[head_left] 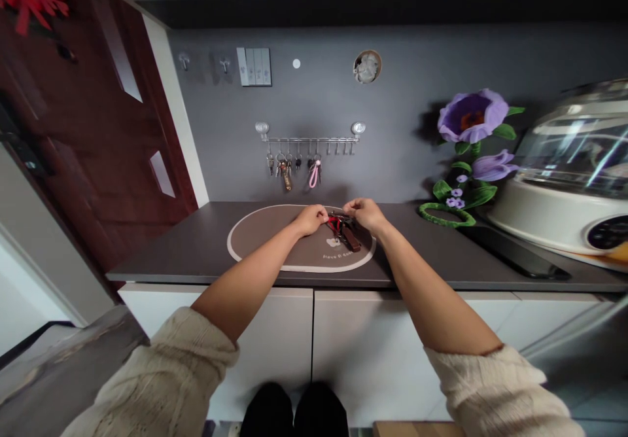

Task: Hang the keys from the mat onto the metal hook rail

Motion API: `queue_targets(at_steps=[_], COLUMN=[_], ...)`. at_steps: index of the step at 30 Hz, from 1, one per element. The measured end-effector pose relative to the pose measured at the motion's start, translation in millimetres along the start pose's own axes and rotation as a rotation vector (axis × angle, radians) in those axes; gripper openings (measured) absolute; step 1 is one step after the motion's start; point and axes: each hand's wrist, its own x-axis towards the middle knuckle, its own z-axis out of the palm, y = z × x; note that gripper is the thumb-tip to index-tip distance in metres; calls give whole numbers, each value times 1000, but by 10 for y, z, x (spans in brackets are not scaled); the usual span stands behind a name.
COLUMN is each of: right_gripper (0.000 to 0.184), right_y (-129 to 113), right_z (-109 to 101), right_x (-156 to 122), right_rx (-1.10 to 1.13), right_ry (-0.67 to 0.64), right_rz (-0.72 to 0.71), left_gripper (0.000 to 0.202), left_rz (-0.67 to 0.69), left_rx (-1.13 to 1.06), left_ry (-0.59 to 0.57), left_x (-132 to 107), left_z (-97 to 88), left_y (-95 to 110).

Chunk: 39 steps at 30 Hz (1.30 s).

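A small pile of keys (343,226) with a red strap and a brown fob (351,239) lies on the oval brown mat (260,234). At the pile's left edge, my left hand (312,219) pinches the red strap (333,221) between thumb and fingers. My right hand (364,213) is at the pile's upper right, its thumb and fingers closed together by the keys. What sits between those fingertips is too small to make out. Above the mat, a clear hook rack (314,140) on the wall carries several keys, one with a pink loop (314,174).
Purple felt flowers (473,120) stand at the right, beside a white appliance with a clear lid (564,208). A dark flat slab (520,254) lies in front of them. White cabinet doors (275,332) are below the counter (171,247); a dark red door (112,129) is at the left.
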Motion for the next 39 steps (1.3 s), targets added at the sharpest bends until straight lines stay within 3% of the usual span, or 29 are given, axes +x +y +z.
queue_targets(at_steps=[19, 31, 39], right_gripper=[6, 28, 29], right_y=[-42, -132, -147], right_z=[52, 93, 123], right_x=[-33, -91, -83], right_rx=[144, 233, 263], right_ry=[-97, -252, -284], right_rz=[-3, -43, -89], left_gripper=[3, 14, 19], left_rz=[-153, -73, 5], left_rx=[-517, -844, -997], left_ry=[6, -9, -27], left_x=[63, 19, 26], left_z=[-118, -230, -258], left_y=[91, 220, 249])
